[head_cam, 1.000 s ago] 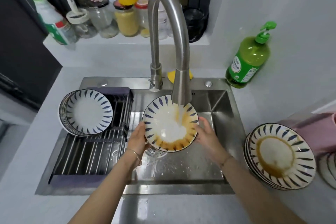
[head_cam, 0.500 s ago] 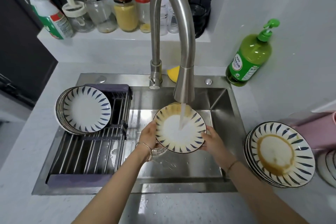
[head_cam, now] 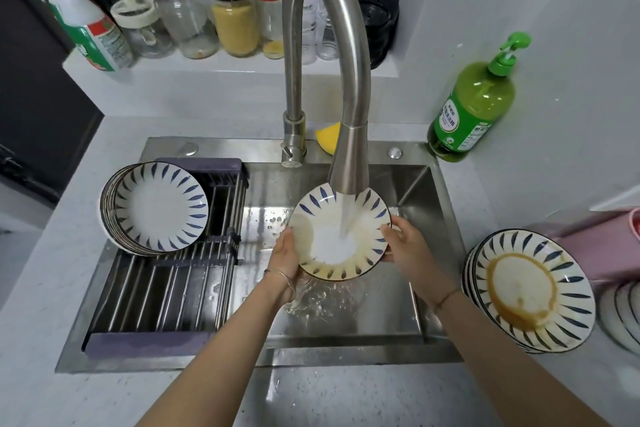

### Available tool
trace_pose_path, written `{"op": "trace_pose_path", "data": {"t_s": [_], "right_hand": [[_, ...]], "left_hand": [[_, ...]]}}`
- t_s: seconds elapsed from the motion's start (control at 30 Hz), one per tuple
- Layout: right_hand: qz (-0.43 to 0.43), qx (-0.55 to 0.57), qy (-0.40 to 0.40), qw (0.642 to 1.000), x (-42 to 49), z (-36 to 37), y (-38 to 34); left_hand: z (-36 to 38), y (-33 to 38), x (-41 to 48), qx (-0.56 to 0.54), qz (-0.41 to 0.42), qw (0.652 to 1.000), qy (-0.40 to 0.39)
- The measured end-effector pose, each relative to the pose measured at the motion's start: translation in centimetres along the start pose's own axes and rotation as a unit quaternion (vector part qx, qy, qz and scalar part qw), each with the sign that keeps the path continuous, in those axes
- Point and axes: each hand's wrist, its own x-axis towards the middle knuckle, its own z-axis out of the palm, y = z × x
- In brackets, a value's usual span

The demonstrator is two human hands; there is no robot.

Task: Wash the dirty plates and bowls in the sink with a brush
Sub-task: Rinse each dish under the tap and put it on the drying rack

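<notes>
While water (head_cam: 347, 215) runs onto it from the faucet (head_cam: 325, 45), a blue-leaf patterned plate (head_cam: 332, 253) is held above the basin of the steel sink (head_cam: 420, 184), at the centre of the view. At nine o'clock from this plate, a stack of clean plates (head_cam: 161, 206) leans on the drying rack (head_cam: 162, 291) laid over the sink's left part. At four o'clock, a stack of dirty plates (head_cam: 533, 291) ringed with brown residue rests on the bench (head_cam: 31, 288), a pink container (head_cam: 602, 246) just behind it. A green pump bottle of dish soap (head_cam: 472, 111) stands at one o'clock, and a yellow sponge (head_cam: 329, 140) lies at twelve o'clock, partly hidden by the spout. Jars (head_cam: 235, 24) line the window ledge beyond. The spout head covers the plate's upper rim.

The left hand (head_cam: 285, 256) grips the rim at eight o'clock, with its back toward the camera. The right hand (head_cam: 403, 236) grips the rim at three o'clock, fingers curled at the edge.

The plate faces up, tilted toward the camera. Being round, it shows no long axis. Water spills off its edge at seven o'clock.
</notes>
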Motion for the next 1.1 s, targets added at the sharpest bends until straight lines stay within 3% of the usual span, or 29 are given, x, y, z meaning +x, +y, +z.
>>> {"op": "trace_pose_path", "data": {"t_s": [0.13,0.3,0.4,0.5,0.6,0.73,0.8,0.83,0.9,0.93,1.03,1.1], "right_hand": [[0.057,-0.004,0.012,0.998,-0.3,-0.6,1.7],[0.093,0.018,0.007,0.995,-1.2,-0.1,3.7],[0.035,-0.007,-0.009,0.999,-1.2,0.0,3.4],[-0.120,-0.117,-0.019,0.986,-1.3,-0.3,2.7],[-0.285,-0.288,-0.020,0.914,-1.2,-0.6,2.2],[-0.367,-0.458,-0.127,0.799,-0.9,-0.8,2.5],[-0.423,-0.504,-0.138,0.740,-0.4,-0.7,2.6],[-0.443,-0.506,-0.131,0.728,0.0,-0.7,2.6],[-0.459,-0.476,-0.129,0.739,0.3,-0.3,2.1],[-0.445,-0.447,-0.137,0.764,0.1,0.1,1.8],[-0.279,-0.315,-0.155,0.894,-0.3,1.4,0.8],[-0.190,-0.193,-0.110,0.956,-0.1,2.4,0.5]], "left_hand": [[0.1,-0.3,0.0,0.091,0.003,0.996,-0.018],[-0.4,0.5,0.1,0.176,0.127,0.976,-0.023],[-0.9,0.7,0.2,0.145,0.135,0.980,-0.018],[-1.1,0.6,0.5,0.088,0.107,0.990,-0.008],[-0.7,0.9,0.3,0.060,0.066,0.996,0.009],[-0.6,1.0,0.6,0.040,-0.004,0.999,0.007],[-0.8,0.8,1.1,0.038,-0.018,0.999,0.009],[-1.1,0.8,1.4,0.037,-0.027,0.999,0.001],[-1.3,1.3,1.6,0.024,-0.053,0.998,-0.028],[-1.5,1.6,1.5,0.018,-0.066,0.997,-0.047],[-1.8,2.2,1.7,0.017,-0.078,0.994,-0.081],[-1.7,2.1,1.6,0.052,-0.075,0.992,-0.085]]}}
